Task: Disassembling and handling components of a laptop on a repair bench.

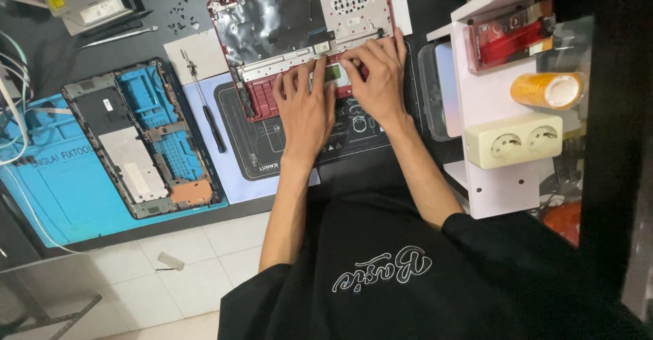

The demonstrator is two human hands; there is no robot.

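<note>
Both my hands sit on the red laptop shell [299, 34] on the table: left hand [306, 105] and right hand [377, 75] press fingers flat around the small green-faced part [332, 73] at its near edge, gripping nothing. Risk: uneven push cracks a clip or pinches a ribbon. Loose screws [180, 13] and screwdriver [204, 105] could get knocked.

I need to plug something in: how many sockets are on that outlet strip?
2, side by side on the cream outlet strip on the white shelf at the right, below the tape roll. More may be hidden out of view.
</note>
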